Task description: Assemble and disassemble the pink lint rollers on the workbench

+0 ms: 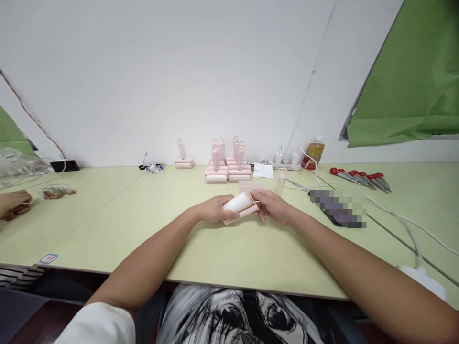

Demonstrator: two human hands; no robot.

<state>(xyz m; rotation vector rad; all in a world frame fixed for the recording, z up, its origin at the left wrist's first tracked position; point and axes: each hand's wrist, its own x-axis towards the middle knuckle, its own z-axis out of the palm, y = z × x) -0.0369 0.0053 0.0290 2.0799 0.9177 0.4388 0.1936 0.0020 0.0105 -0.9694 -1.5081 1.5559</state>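
Note:
Just above the table in front of me, both hands hold a lint roller [237, 203] with a white paper roll and a pink holder. My left hand [214, 209] is wrapped round its left end, thumb across the roll. At the other end my right hand [271, 205] grips the pink side piece, some fingertips hidden behind it. Beyond my hands lies a pale pink cover [250, 186]. A loose pink handle [280, 182] with a heart-shaped loop stands right behind my right hand.
Several upright pink lint rollers [228, 167] stand by the wall, with one more [184, 163] to their left. On the right are a phone [336, 209], cables, a bottle [314, 152] and red-capped tools [361, 178]. Another person's hand [15, 203] rests at the far left.

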